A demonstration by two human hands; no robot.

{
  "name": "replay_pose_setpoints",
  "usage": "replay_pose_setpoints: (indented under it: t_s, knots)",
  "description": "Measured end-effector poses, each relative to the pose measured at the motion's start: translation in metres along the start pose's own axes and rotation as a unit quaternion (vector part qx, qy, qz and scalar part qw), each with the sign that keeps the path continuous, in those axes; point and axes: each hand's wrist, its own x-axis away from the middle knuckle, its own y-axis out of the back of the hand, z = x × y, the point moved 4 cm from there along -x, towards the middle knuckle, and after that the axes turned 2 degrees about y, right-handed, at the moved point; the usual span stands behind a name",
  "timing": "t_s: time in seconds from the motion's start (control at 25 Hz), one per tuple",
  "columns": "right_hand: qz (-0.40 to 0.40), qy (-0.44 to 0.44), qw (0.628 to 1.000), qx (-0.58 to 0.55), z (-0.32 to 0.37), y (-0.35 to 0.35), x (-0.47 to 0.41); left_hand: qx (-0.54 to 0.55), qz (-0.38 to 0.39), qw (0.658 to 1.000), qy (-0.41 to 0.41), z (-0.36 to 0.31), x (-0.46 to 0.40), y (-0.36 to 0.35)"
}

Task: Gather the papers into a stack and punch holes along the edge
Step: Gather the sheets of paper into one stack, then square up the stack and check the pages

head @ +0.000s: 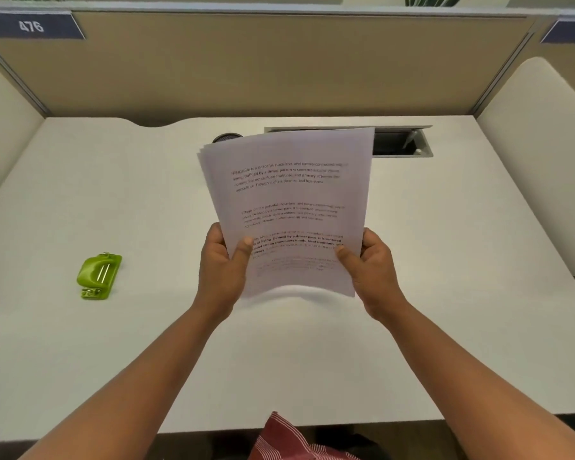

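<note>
A stack of white printed papers (289,194) stands upright above the middle of the white desk (445,293), its lower edge near the surface. My left hand (224,263) grips the stack's lower left side, thumb on the front sheet. My right hand (370,267) grips the lower right side the same way. The sheets fan slightly at the top left corner. A green hole punch (98,275) lies on the desk far to the left, apart from both hands.
A round black grommet (226,137) and an open cable tray (402,142) sit at the desk's back, partly hidden by the papers. Beige partition walls (279,68) enclose the desk on three sides. Red striped clothing (289,439) shows at the near edge.
</note>
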Motion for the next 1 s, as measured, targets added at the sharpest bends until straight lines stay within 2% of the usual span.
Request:
replay_pose_setpoints:
  t_s: [0.16, 0.36, 0.6, 0.8, 1.0]
  knots:
    - [0.007, 0.026, 1.0, -0.008, 0.01, -0.003, 0.0, 0.02, 0.005, 0.999, -0.026, -0.012, 0.0, -0.001]
    - [0.037, 0.018, 0.999, 0.027, 0.005, -0.007, 0.005, 0.002, 0.031, 1.0, -0.001, -0.001, 0.008, -0.001]
    - [0.042, 0.058, 0.997, 0.017, 0.02, -0.014, 0.004, 0.023, 0.007, 0.999, -0.025, -0.015, 0.005, 0.004]
    - [0.071, 0.041, 0.995, 0.055, 0.01, -0.023, 0.006, 0.006, 0.026, 0.999, 0.025, 0.006, 0.005, 0.006]
    - [0.071, 0.051, 0.995, 0.046, 0.014, -0.024, 0.006, 0.004, 0.02, 1.0, 0.0, 0.001, 0.004, 0.008]
